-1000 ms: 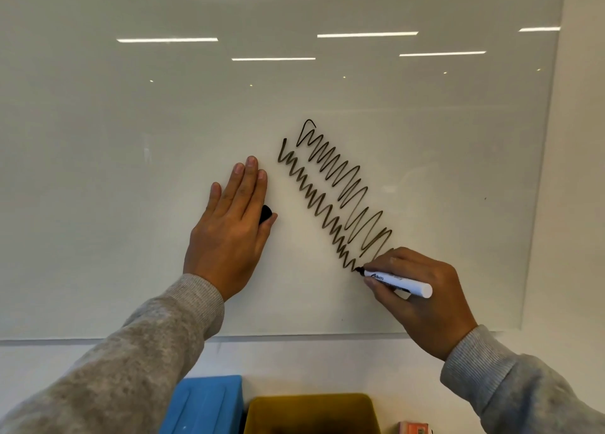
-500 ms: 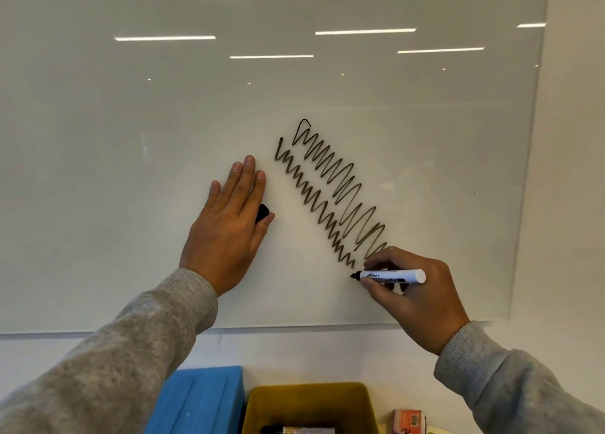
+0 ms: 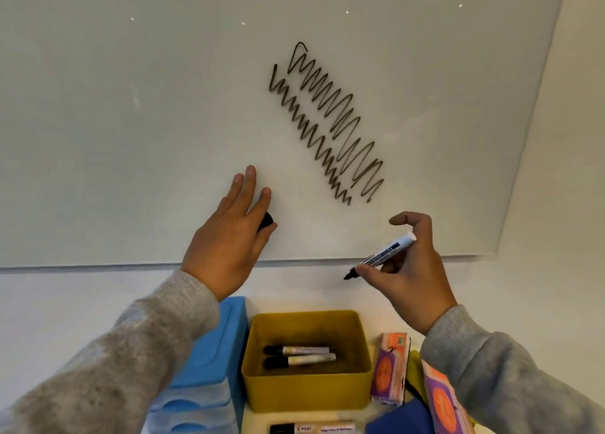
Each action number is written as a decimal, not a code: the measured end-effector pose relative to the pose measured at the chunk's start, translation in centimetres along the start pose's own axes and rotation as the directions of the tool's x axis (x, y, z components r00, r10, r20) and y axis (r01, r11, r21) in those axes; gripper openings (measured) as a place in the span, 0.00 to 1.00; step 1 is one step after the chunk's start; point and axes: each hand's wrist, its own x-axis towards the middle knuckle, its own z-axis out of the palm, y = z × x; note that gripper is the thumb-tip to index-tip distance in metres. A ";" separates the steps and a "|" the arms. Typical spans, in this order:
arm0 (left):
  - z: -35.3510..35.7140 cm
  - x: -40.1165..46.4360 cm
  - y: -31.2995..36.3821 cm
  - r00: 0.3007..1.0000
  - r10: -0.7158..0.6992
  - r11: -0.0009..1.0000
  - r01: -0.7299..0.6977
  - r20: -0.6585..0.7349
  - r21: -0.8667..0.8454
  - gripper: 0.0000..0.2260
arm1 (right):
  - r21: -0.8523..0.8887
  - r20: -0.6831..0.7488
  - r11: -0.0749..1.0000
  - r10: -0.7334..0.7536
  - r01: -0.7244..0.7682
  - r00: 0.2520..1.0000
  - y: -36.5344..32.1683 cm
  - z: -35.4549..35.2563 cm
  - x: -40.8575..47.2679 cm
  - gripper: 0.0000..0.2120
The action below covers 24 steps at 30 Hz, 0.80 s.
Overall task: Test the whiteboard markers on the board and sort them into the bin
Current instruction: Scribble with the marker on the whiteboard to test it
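Two dark zigzag scribbles (image 3: 327,122) run diagonally across the whiteboard (image 3: 131,106). My right hand (image 3: 412,276) grips an uncapped white marker (image 3: 384,253) just off the board's lower edge, its black tip pointing down and left. My left hand (image 3: 226,240) is raised in front of the board with fingers straight, and its thumb pinches a black marker cap (image 3: 265,221) against the index finger. Below stands a yellow bin (image 3: 307,392) holding two capped markers (image 3: 298,355) lying side by side.
A blue plastic container (image 3: 209,352) stands left of the yellow bin. Another marker (image 3: 311,429) lies on the table in front of the bin. Two orange and purple packets (image 3: 391,368) and a blue cloth (image 3: 399,420) lie to the right.
My right hand has lifted the marker off the end of the scribble and brought it down below the board. My left hand has come away from the board. The view has tilted down onto the bins.
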 end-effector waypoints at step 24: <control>4.1 -15.1 8.6 0.664 -0.481 -0.238 0.530 0.573 -0.814 0.12 | 0.478 0.020 0.809 0.379 -0.342 0.925 0.6 4.0 -9.0 0.32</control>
